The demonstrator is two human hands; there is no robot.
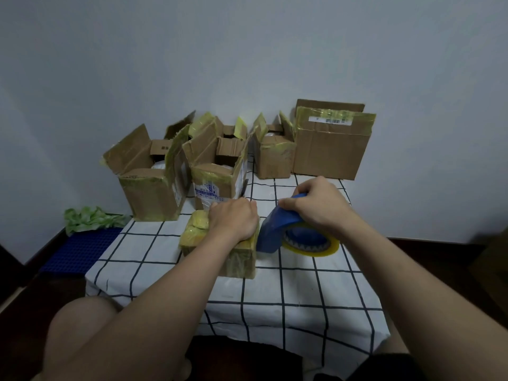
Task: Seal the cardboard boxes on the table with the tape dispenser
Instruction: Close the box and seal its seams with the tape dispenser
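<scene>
Left hand [233, 221] holds down the small taped box [242, 261], fingers curled over its far top edge. Right hand [316, 206] grips the blue tape dispenser [272, 229], set against the box's right side, just beside the left hand. Open cardboard boxes [149, 174] stand beyond both hands on the checked desk [302, 292].

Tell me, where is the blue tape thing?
In the head view, the blue tape dispenser sits right of centre on the checked table, gripped by the right hand, just beside the small box under the left hand.
</scene>
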